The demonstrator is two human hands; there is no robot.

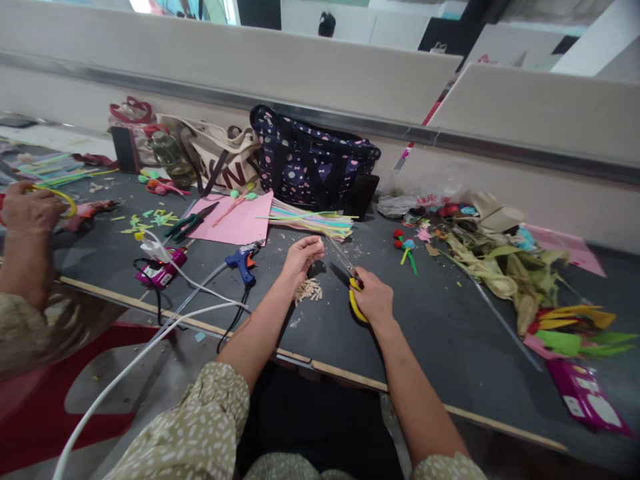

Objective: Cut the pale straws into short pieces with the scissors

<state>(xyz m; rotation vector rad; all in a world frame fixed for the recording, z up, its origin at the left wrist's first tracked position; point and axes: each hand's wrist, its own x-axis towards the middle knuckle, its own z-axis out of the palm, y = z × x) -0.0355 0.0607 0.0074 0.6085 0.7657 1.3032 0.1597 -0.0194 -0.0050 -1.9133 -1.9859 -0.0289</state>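
My left hand is closed in a pinch over the dark table; a small pale bit shows at its fingertips, too small to make out. My right hand grips yellow-handled scissors, whose blades point up and left toward the left fingertips. Just below my left hand lies a pile of short beige pieces. Behind both hands is a bundle of pastel strips. A blue glue gun rests to the left of my left hand.
A pink sheet, green-handled pliers and a purple power strip lie left. Bags line the wall. Dried leaves and small flowers are right. At far left, another person's hand holds yellow-handled scissors.
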